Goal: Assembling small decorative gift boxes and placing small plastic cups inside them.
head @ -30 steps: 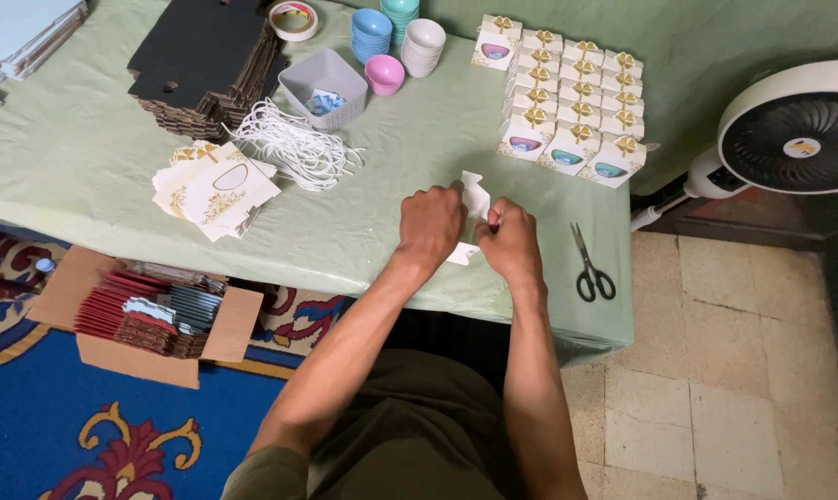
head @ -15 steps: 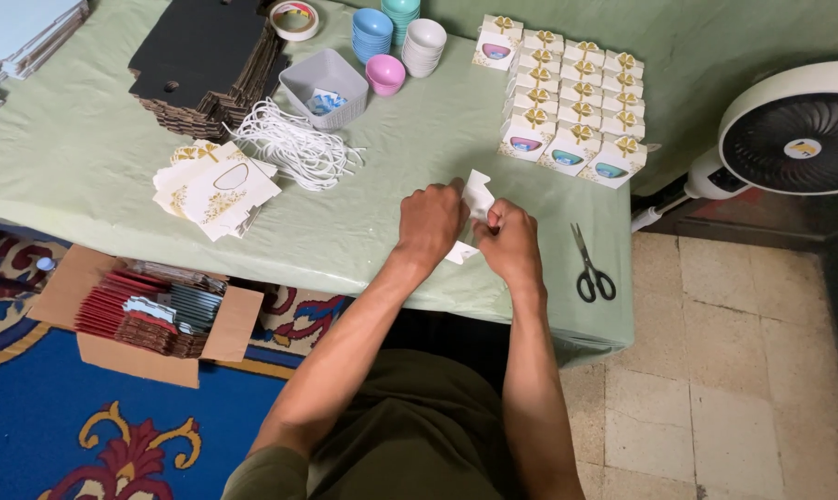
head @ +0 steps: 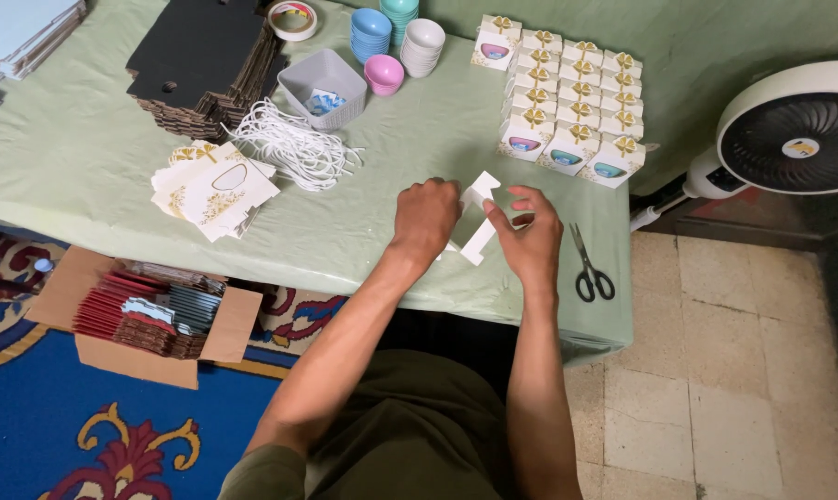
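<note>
A flat white card box blank (head: pixel 481 218) lies partly lifted over the green table (head: pixel 391 167). My left hand (head: pixel 426 218) is closed on its left side. My right hand (head: pixel 530 233) pinches its right edge with thumb and fingers. Both hands sit near the table's front edge. A stack of printed flat box blanks (head: pixel 213 190) lies to the left. Several folded small white gift boxes with gold bows (head: pixel 567 97) stand in rows at the back right.
Black-handled scissors (head: pixel 590 268) lie right of my right hand. White cords (head: pixel 294 148), a grey basket (head: pixel 323 88), stacked small bowls (head: pixel 382 37), a tape roll (head: pixel 293 18) and black card stacks (head: pixel 206 56) fill the back. A fan (head: pixel 794 130) stands right; a cardboard box (head: pixel 150 310) sits on the floor.
The hands have turned the white blank slightly and my right fingers have spread along its edge; the hands stay in the same place.
</note>
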